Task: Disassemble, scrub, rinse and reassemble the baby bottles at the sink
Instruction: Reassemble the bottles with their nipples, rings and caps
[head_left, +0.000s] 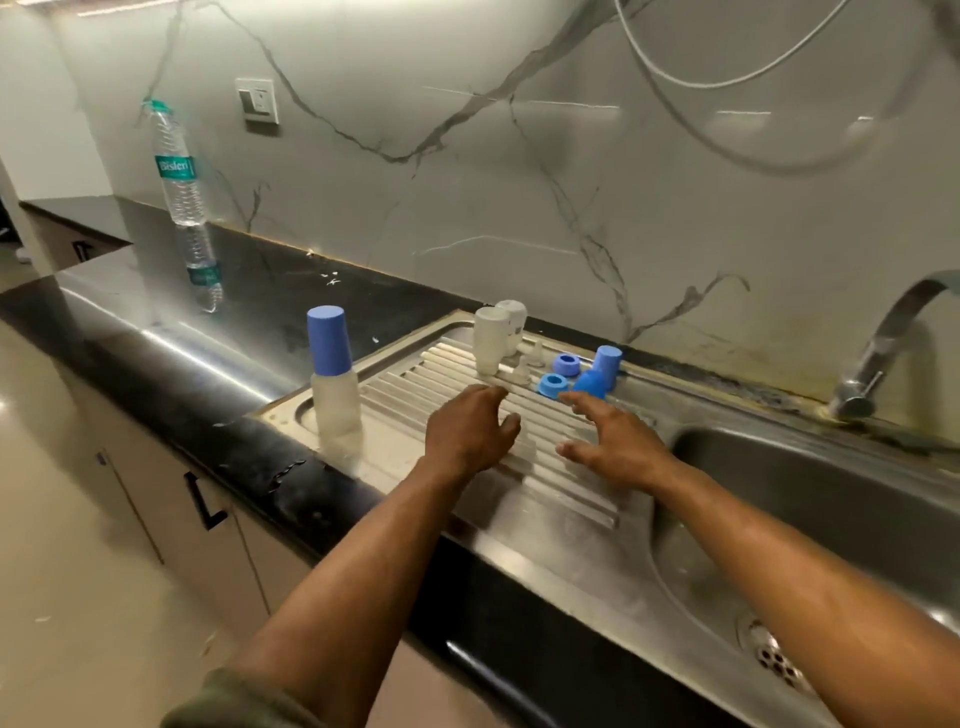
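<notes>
Starting at the far left, a tall water bottle (183, 197) stands on the dark bench (171, 364) near the wall, well apart from the work. Next along, one assembled baby bottle (335, 382) with its blue cap on stands upright at the left end of the ribbed drainboard (415, 384); that sloped, likely wet metal is a poor footing, and a passing forearm could tip it onto the floor. The left hand (470, 428) hovers over the ribs, its fingers loosely curled and holding nothing. Behind it two bare white bottle bodies (498, 335) stand close together, with small clear teats (524, 366) just beside them, too blurred to count. A hasty reach could topple the bodies into the teats and send those light pieces sliding toward the basin (810, 499). The right hand (613, 439) has its fingers spread apart, empty, tips near the blue rings (558, 376) and blue caps (600, 371); a careless sweep could roll a ring into the basin. The faucet (883, 348) stands at the far right
</notes>
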